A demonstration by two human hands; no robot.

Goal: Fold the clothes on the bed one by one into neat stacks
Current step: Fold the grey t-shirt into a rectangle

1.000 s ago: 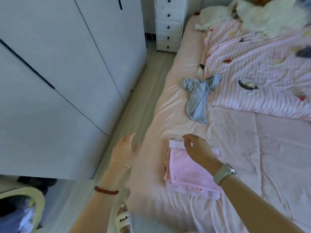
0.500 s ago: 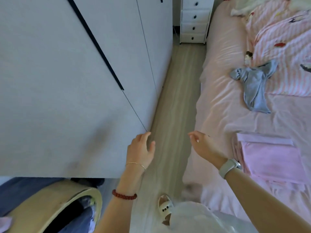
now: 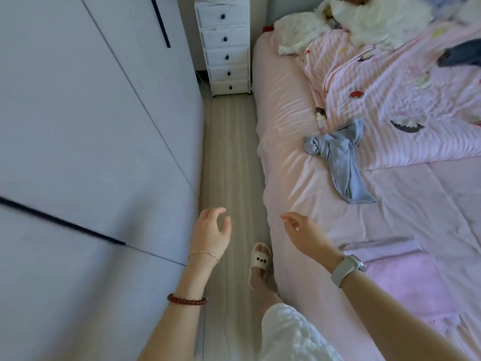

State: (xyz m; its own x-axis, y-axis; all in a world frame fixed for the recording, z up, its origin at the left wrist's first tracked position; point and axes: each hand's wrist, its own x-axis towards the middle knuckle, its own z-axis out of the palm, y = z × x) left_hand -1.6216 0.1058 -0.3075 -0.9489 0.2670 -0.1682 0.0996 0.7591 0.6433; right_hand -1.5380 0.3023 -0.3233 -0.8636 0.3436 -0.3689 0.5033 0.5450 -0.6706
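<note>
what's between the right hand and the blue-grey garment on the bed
In the head view, only bare, wrinkled pink sheet lies between the right hand and the crumpled blue-grey garment; no other clothing sits in that stretch.

A bed (image 3: 283, 105) in a pink sheet is carrying the laundry beside a strip of pale wood floor (image 3: 229, 157).

A crumpled grey-blue garment (image 3: 343, 162) is lying on the sheet, its upper end touching the edge of a pink striped quilt (image 3: 406, 100) that is spreading across the far right half. A folded pink stack (image 3: 406, 280) is sitting near the bed's near edge, well apart from the grey-blue piece. White fluffy bedding (image 3: 369, 19) is bunching at the head end, and a dark blue item (image 3: 460, 56) is resting on the quilt. A slippered foot (image 3: 259, 264) is standing on the floor just beside the bed.
</note>
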